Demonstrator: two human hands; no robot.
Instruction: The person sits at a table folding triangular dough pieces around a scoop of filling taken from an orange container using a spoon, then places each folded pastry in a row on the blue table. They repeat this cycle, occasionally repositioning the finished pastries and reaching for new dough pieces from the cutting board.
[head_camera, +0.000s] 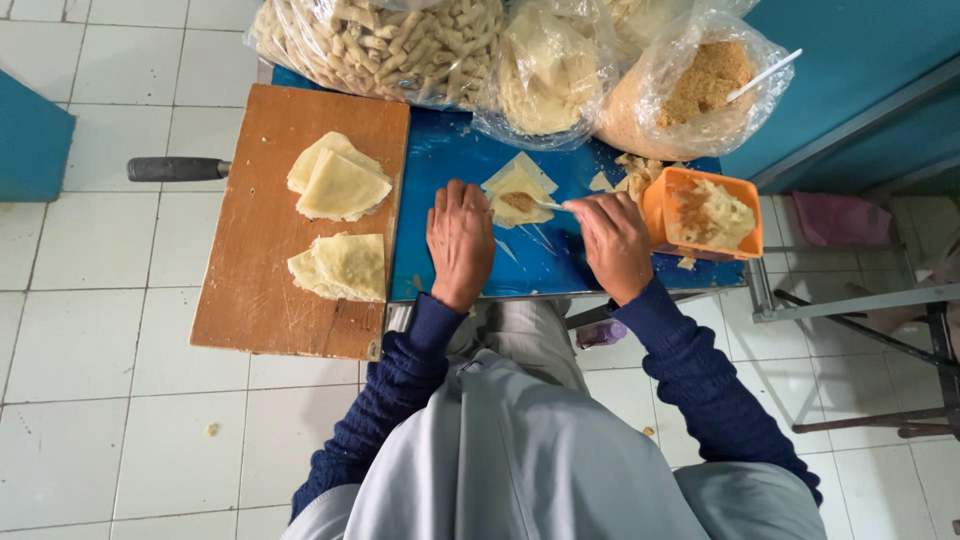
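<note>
R hand (612, 240) hides spoon (549, 206) handle, filling (517, 200) blurry

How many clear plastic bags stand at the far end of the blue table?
3: one with rolled pieces at far left, one with flat sheets in the middle, one with brown crumbs at right. More may be hidden beyond the frame.

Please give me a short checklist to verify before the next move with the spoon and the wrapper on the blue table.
1. Left hand rests beside the triangular wrapper: ok.
2. Right hand grips the spoon: ok.
3. Brown filling sits on the wrapper: ok.
4. Orange container close to the right hand: ok.
5. More wrappers ready on the wooden board: ok.
6. Amount left on the spoon: cannot tell.
</note>
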